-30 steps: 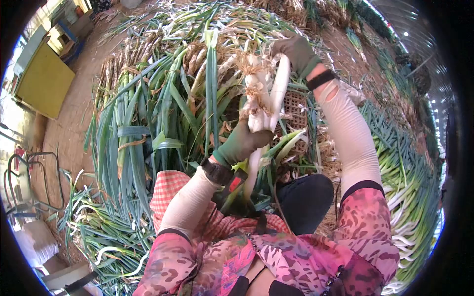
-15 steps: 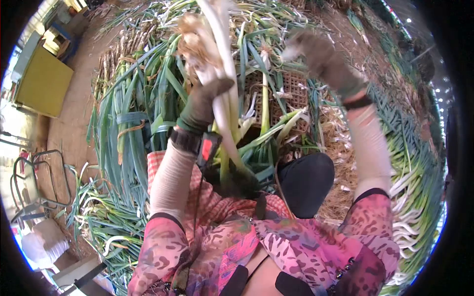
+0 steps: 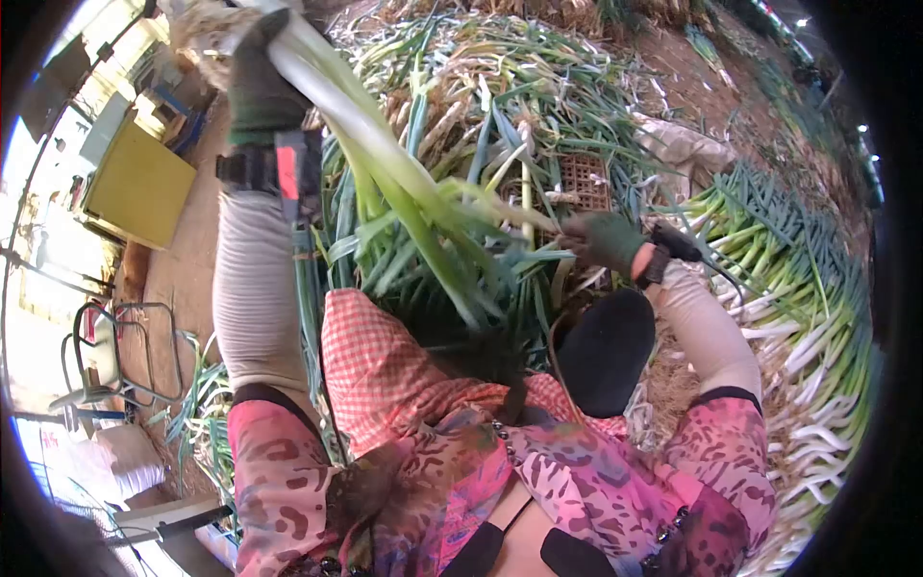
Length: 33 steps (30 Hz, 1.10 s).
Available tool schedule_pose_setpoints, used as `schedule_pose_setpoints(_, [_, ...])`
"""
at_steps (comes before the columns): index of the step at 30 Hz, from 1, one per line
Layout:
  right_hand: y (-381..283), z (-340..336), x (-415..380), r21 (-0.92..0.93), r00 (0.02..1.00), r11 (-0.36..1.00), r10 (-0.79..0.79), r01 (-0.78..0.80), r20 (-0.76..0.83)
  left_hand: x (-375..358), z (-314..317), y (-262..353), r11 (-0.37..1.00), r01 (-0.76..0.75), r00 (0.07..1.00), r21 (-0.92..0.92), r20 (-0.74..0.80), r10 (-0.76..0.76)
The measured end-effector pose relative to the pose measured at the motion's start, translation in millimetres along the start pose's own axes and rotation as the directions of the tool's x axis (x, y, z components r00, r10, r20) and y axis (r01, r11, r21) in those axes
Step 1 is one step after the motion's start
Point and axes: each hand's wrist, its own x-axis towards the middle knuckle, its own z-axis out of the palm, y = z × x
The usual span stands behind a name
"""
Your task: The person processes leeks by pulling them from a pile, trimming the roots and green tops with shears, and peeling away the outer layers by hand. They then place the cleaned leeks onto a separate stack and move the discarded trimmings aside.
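Observation:
My left hand (image 3: 264,91), in a dark green glove, is raised at the upper left. It is wrapped round the white stalks of a few large green onions (image 3: 385,159), roots up and green leaves slanting down to the right. My right hand (image 3: 604,240), also gloved, is closed at the right of the middle. A pale, thin leaf strip (image 3: 524,217) stretches from its fingers to the held onions, blurred by motion. Below the onions are my knee in checked cloth (image 3: 380,361) and a dark knee (image 3: 608,351).
A heap of green onions and loose leaves (image 3: 461,77) lies ahead, with a woven basket (image 3: 585,183) among it. Rows of green onions (image 3: 808,317) lie along the right, near a pale sack (image 3: 678,149). A yellow board (image 3: 142,188) and metal-framed chair (image 3: 120,356) stand left.
My left hand has moved up and left, tilting the green onions. My right hand has come down from the upper right and now holds a leaf strip.

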Motion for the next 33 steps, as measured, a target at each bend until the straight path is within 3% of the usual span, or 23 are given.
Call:
schedule_pose_setpoints(1, [12.5, -5.1, -19.8, -0.099, 0.990, 0.992, 0.092, -0.081, 0.108, 16.1, -16.3, -0.1, 0.978, -0.009, 1.000, 0.207, -0.021, 0.014])
schedule_pose_setpoints(2, [38.5, 4.2, -42.0, -0.113, 0.975, 0.976, 0.199, -0.187, 0.103, 28.5, -29.3, -0.5, 0.977, 0.009, 0.997, 0.211, -0.082, 0.009])
schedule_pose_setpoints(5, [175.2, 89.2, -133.8, -0.253, 0.889, 0.883, 0.436, -0.395, 0.136, 64.2, -54.8, 17.6, 0.987, 0.045, 0.966, -0.154, -0.246, -0.082])
schedule_pose_setpoints(7, [151.9, 77.3, -147.5, -0.261, 0.842, 0.827, 0.533, -0.498, 0.081, 83.1, -62.3, 36.7, 0.918, 0.000, 0.946, -0.396, -0.298, -0.128])
schedule_pose_setpoints(8, [106.6, 40.4, -120.6, -0.141, 0.757, 0.786, 0.618, -0.602, 0.212, 92.6, -61.9, 46.9, 0.874, -0.027, 0.941, -0.485, -0.307, -0.141])
schedule_pose_setpoints(9, [65.0, 15.9, -102.6, 0.064, 0.899, 0.897, 0.437, -0.438, 0.037, 100.5, -59.2, 54.6, 0.828, -0.050, 0.939, -0.559, -0.309, -0.152])
schedule_pose_setpoints(10, [32.4, 2.2, -84.0, 0.223, 0.951, 0.952, 0.253, -0.212, -0.178, 108.5, -53.7, 61.6, 0.784, -0.060, 0.940, -0.618, -0.300, -0.165])
schedule_pose_setpoints(12, [-52.4, -37.6, -35.0, 0.267, 0.917, 0.963, 0.131, -0.028, -0.377, 119.7, -34.0, 75.0, 0.696, -0.050, 0.945, -0.716, -0.258, -0.198])
schedule_pose_setpoints(13, [-83.5, -53.7, -12.0, 0.133, 0.926, 0.990, -0.001, 0.056, -0.378, 124.9, -23.6, 79.9, 0.658, -0.035, 0.950, -0.752, -0.229, -0.211])
schedule_pose_setpoints(14, [-105.7, -63.5, 12.9, -0.099, 0.841, 0.979, -0.204, 0.178, -0.502, 131.5, -11.2, 83.2, 0.600, 0.001, 0.960, -0.800, -0.167, -0.224])
schedule_pose_setpoints(15, [-127.9, -73.3, 37.8, -0.350, 0.702, 0.912, -0.394, 0.215, -0.593, 140.4, -3.0, 78.2, 0.853, -0.182, 0.943, -0.489, -0.333, 0.010])
schedule_pose_setpoints(16, [-133.8, -73.6, 64.5, -0.355, 0.671, 0.922, -0.361, 0.153, -0.648, 148.8, 5.2, 70.5, 0.936, -0.341, 0.876, -0.085, -0.390, 0.284])
schedule_pose_setpoints(17, [-139.8, -73.9, 91.2, -0.353, 0.635, 0.931, -0.326, 0.090, -0.700, 153.3, 10.4, 68.1, 0.831, -0.448, 0.772, 0.331, -0.326, 0.546])
schedule_pose_setpoints(18, [-135.8, -69.0, 118.1, -0.341, 0.701, 0.940, -0.229, -0.022, -0.676, 121.5, 12.7, 123.0, 0.734, -0.369, 0.814, 0.570, -0.183, 0.551])
schedule_pose_setpoints(21, [-124.7, -51.2, 161.4, -0.382, 0.708, 0.894, -0.112, -0.234, -0.697, 126.5, 9.0, 133.2, 0.510, -0.445, 0.729, 0.736, -0.033, 0.684])
schedule_pose_setpoints(24, [-97.0, -38.5, 160.1, -0.222, 0.869, 0.972, -0.038, -0.083, -0.493, 151.6, -3.9, 95.1, 0.756, -0.364, 0.818, 0.544, -0.202, 0.539])
schedule_pose_setpoints(25, [-84.7, -27.0, 157.0, -0.157, 0.868, 0.986, -0.032, -0.054, -0.496, 160.1, -13.3, 78.1, 0.816, -0.316, 0.847, 0.484, -0.243, 0.472])
schedule_pose_setpoints(27, [-58.3, 11.0, 140.9, -0.022, 0.868, 1.000, -0.010, -0.001, -0.496, 165.6, -33.7, 49.8, 0.779, -0.318, 0.883, 0.540, -0.131, 0.451])
schedule_pose_setpoints(28, [-49.1, 26.2, 124.4, -0.291, 0.896, 0.952, -0.047, -0.093, -0.441, 167.8, -43.8, 37.1, 0.771, -0.298, 0.901, 0.563, -0.102, 0.423])
schedule_pose_setpoints(30, [18.2, 99.1, 89.4, -0.033, 0.921, 0.997, 0.046, -0.063, -0.387, 164.3, -63.4, 23.8, 0.768, -0.244, 0.939, 0.592, -0.054, 0.339])
schedule_pose_setpoints(31, [32.4, 105.8, 70.0, 0.074, 0.958, 0.986, 0.165, -0.151, -0.236, 159.9, -74.8, 18.7, 0.761, -0.218, 0.954, 0.611, -0.031, 0.297])
schedule_pose_setpoints(33, [59.8, 116.6, 29.5, 0.161, 0.933, 0.919, 0.358, -0.359, 0.038, 151.4, -96.7, 3.9, 0.751, -0.168, 0.976, 0.639, -0.001, 0.220])
